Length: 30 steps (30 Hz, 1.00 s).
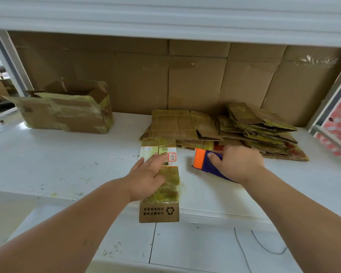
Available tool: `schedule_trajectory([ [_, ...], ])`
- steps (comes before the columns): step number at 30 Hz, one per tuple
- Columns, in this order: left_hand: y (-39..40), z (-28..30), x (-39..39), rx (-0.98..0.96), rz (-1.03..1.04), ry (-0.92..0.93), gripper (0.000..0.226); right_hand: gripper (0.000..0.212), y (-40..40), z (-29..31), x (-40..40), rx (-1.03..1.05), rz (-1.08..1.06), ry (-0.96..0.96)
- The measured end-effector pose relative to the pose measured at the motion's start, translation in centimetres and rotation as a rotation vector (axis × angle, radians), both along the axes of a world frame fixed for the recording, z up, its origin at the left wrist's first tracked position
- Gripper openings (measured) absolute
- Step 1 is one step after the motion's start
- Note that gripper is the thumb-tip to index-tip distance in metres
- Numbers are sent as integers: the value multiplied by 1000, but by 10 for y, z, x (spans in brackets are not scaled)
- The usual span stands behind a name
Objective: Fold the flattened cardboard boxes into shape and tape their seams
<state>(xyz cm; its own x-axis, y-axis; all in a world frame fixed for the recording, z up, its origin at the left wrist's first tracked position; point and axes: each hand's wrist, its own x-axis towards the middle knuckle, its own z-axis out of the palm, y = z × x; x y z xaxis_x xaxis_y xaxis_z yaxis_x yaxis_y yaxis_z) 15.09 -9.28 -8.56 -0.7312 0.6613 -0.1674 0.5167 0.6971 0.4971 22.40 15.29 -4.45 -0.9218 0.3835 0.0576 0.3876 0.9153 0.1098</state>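
A small cardboard box (166, 210), covered in yellowed tape and white labels, lies on the white table (67, 164) with its near end over the front edge. My left hand (149, 177) rests flat on top of it, fingers straight. To its right, my right hand (237, 163) grips a purple and orange tape dispenser (204, 161) that sits on the table. Behind both hands lies a pile of flattened cardboard boxes (224, 129).
An opened, taped cardboard box (67, 111) stands at the back left of the table. Large cardboard sheets (185, 75) line the back wall under a white shelf. A metal frame post (331, 107) rises at the right. A thin cable (264, 247) runs over the floor tiles below.
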Motion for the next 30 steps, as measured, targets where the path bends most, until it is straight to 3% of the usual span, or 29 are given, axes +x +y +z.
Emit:
schedule_trajectory([
  [3,-6,-1,-3,199,71,-107,51,52,4,-31,9,27,7,-43],
  [7,-6,-2,2,260,95,-12,40,53,6,-40,18,-26,-12,-122],
  [10,-6,-3,5,216,193,69,51,50,-8,-28,22,24,87,157],
  [12,-11,-3,9,391,323,-173,68,48,-29,-26,23,-245,219,275],
  [14,-15,-2,16,555,410,-395,71,50,-57,-31,24,-619,276,235],
  [16,-14,-2,22,600,461,-491,67,60,-80,-41,25,-937,219,118],
  [18,-13,-3,25,653,496,-553,76,73,-99,-51,27,-1117,179,57],
  [21,-14,-6,25,742,543,-645,87,88,-115,-65,31,-1359,136,102],
  [24,-17,-10,24,829,571,-701,81,104,-117,-78,30,-1528,79,140],
  [28,-20,-13,28,942,576,-783,75,77,-109,-80,28,-1556,51,116],
  [30,-19,-11,30,981,577,-808,75,76,-110,-77,30,-1529,73,75],
])
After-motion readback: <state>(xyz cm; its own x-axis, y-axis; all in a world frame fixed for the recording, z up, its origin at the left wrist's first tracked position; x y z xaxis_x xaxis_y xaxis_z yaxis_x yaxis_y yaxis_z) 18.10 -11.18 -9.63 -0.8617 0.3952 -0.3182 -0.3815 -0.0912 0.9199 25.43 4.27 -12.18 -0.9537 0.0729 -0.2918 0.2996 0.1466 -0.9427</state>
